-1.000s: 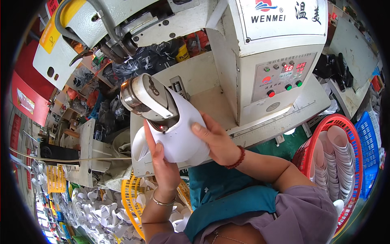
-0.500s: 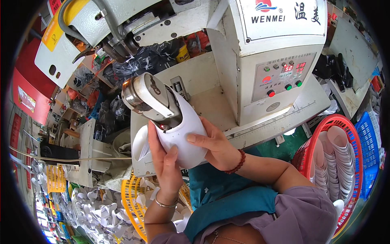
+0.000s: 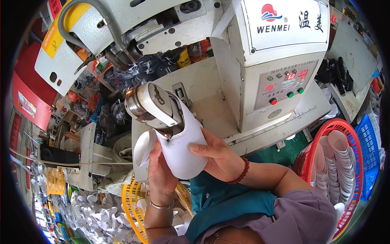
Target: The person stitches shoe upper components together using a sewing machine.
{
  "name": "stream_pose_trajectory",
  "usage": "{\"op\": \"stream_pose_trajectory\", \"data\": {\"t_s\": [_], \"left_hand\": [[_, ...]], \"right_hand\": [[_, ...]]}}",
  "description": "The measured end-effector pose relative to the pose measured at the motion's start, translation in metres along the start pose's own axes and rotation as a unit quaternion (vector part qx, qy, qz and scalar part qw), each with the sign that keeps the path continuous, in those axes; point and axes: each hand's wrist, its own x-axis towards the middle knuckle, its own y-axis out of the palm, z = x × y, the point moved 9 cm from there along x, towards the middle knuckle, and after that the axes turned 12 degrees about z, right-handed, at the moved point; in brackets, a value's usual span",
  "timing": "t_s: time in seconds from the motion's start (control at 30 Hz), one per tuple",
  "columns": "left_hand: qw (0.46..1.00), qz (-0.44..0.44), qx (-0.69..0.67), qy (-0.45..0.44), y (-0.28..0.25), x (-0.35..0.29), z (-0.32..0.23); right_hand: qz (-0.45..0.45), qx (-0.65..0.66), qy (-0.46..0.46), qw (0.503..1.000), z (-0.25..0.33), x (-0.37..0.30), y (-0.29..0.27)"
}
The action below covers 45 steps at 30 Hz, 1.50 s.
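A smooth white curved piece (image 3: pixel 185 156), like a shoe upper, wraps around the rounded metal post (image 3: pixel 156 101) of a machine. A few small dark holes show near its upper edge. My right hand (image 3: pixel 217 154) grips its right side, thumb on the front and fingers mostly hidden behind. My left hand (image 3: pixel 161 175) is closed at the left edge, fingertips beside a curved white flap (image 3: pixel 144 148) with layered edges; whether this flap belongs to the same piece I cannot tell. A small red light glows on the post just above the piece.
The machine's upper arm (image 3: pixel 162 26) overhangs the post. At right stands its control box (image 3: pixel 280 85) with lit digits and coloured buttons. A red basket (image 3: pixel 356 158) holds stacked white pieces, beside a blue crate (image 3: pixel 369 150). A yellow basket (image 3: pixel 129 203) and loose white pieces (image 3: pixel 97 211) lie lower left.
My left thumb has come off the front of the white piece, and the left hand has shifted down and left. Small holes now show, and the flap looks rounder. The right hand keeps its grip.
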Motion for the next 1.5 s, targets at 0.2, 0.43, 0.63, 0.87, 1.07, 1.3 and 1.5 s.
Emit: {"op": "stream_pose_trajectory", "data": {"t_s": [0.2, 0.43, 0.63, 0.87, 1.07, 1.3, 1.5], "left_hand": [[0.999, 0.023, 0.027, 0.004, -0.001, -0.001, 0.002], [0.999, 0.013, -0.005, 0.03, 0.0, 0.005, -0.005], [0.997, 0.022, -0.076, 0.02, -0.011, 0.007, 0.005], [0.988, 0.003, -0.149, 0.046, -0.012, -0.006, 0.013], [0.983, -0.016, -0.172, 0.056, 0.009, -0.015, 0.007], [0.988, -0.007, -0.14, 0.059, 0.016, -0.017, 0.004], [0.992, 0.016, -0.105, 0.064, 0.021, -0.021, 0.007]], "right_hand": [[0.001, -0.053, -0.001, 0.999, -0.001, 0.001, -0.016], [-0.015, -0.081, -0.009, 0.997, -0.004, 0.005, -0.026], [-0.02, -0.156, -0.037, 0.987, -0.003, 0.005, -0.034], [-0.011, -0.15, -0.006, 0.989, 0.003, 0.005, -0.029], [-0.019, -0.12, 0.002, 0.993, 0.008, 0.004, -0.026], [-0.042, -0.055, -0.012, 0.998, 0.011, 0.004, -0.031], [-0.033, -0.024, -0.016, 0.999, 0.019, 0.015, -0.032]]}}
